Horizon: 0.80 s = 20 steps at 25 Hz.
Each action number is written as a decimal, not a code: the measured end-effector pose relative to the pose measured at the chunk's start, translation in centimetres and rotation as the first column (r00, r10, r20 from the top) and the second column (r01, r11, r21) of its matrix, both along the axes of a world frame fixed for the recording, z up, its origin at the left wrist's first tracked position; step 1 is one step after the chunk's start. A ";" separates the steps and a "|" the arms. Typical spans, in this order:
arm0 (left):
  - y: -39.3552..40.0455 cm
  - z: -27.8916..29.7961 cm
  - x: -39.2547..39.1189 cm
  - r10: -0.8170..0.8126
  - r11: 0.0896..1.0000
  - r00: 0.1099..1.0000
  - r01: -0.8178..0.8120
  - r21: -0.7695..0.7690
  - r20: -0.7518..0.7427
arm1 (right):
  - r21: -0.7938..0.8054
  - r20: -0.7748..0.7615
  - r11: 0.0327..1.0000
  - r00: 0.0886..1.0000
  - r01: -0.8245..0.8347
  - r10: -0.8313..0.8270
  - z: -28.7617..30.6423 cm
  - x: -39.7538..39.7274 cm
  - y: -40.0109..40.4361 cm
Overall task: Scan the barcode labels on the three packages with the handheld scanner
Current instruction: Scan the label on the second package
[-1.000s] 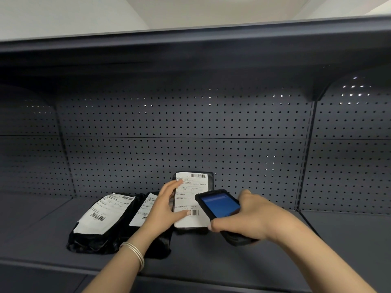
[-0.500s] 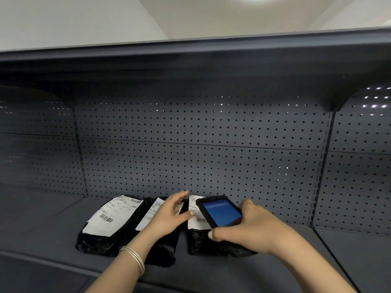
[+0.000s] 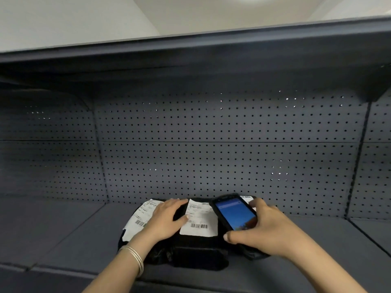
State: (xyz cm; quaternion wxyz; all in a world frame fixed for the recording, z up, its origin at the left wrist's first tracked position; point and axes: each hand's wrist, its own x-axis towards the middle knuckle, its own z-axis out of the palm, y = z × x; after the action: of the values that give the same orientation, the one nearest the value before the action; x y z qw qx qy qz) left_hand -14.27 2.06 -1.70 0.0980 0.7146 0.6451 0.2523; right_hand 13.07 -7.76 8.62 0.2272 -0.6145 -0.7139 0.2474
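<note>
Three black packages with white barcode labels lie side by side on the grey shelf [image 3: 69,227]. The left package [image 3: 138,218] is partly under my left hand [image 3: 167,219], which rests flat with fingers spread, thumb and forefinger at the left edge of the middle package's label [image 3: 198,220]. My right hand [image 3: 266,231] holds the black handheld scanner [image 3: 233,212], its blue screen lit and facing me. The scanner covers most of the right package [image 3: 246,197]; only a strip of its label shows behind it.
A dark perforated back panel [image 3: 211,144] closes the shelf behind the packages. An upper shelf [image 3: 190,51] hangs overhead. Vertical uprights [image 3: 357,161] divide the bays. Bare shelf surface stretches left and right of the packages.
The right package, held upright by my left hand a second ago, now lies flat. My left hand has shifted left onto the left and middle packages. The scanner stays in my right hand.
</note>
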 end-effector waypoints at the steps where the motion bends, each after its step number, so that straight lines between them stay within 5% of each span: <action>1: 0.4 -0.1 0.0 -0.022 1.000 0.999 0.021 -0.021 -0.046 | 0.003 0.006 1.000 1.000 0.021 -0.021 -0.1 -0.7 -0.2; 6: 2.5 -0.2 0.6 0.000 0.999 0.991 0.006 0.043 -0.131 | 0.003 -0.012 0.992 0.992 0.124 -0.124 -0.4 -4.4 -1.4; 14: 3.3 -0.3 1.4 0.131 0.976 0.982 -0.152 0.158 0.136 | -0.025 0.031 0.975 0.975 0.221 -0.220 -0.2 -5.4 -1.5; 20: 2.4 -0.8 1.5 -0.015 0.919 0.974 -0.075 0.386 0.225 | -0.056 0.067 0.975 0.975 0.214 -0.210 0.7 -4.7 -0.2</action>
State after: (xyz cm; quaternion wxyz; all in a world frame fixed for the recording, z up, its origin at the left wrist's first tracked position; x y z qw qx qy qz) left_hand -12.78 4.49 -2.51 0.0208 0.6767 0.5772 0.4566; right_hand 8.35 -7.93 9.32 0.2113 -0.7010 -0.6428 0.2254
